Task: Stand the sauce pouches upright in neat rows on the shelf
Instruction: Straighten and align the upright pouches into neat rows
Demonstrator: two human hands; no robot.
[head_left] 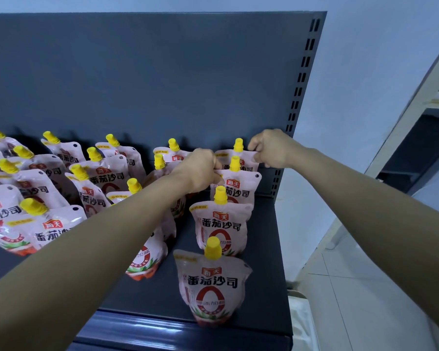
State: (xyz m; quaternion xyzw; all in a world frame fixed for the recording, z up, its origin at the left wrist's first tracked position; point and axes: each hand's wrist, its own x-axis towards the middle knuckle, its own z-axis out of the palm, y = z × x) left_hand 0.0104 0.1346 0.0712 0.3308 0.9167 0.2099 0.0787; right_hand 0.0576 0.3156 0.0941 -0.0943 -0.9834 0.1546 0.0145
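Note:
Pink sauce pouches with yellow caps stand on the dark shelf (264, 249) in several rows. The right-hand row runs from the front pouch (213, 282) past two more (221, 224) (238, 188) to the rearmost pouch (235, 158) near the back panel. My right hand (271, 148) pinches the rearmost pouch's top right corner. My left hand (200, 168) pinches a top left corner in that row; whether it belongs to the rearmost pouch or the one in front I cannot tell. My left forearm hides part of the neighbouring row.
The shelf's dark back panel (150, 79) rises behind the pouches. A slotted upright (299, 84) bounds the right end. The shelf's front lip (175, 330) lies below. Pouches at the left (46, 231) lean at angles. A pale tiled floor (352, 287) lies to the right.

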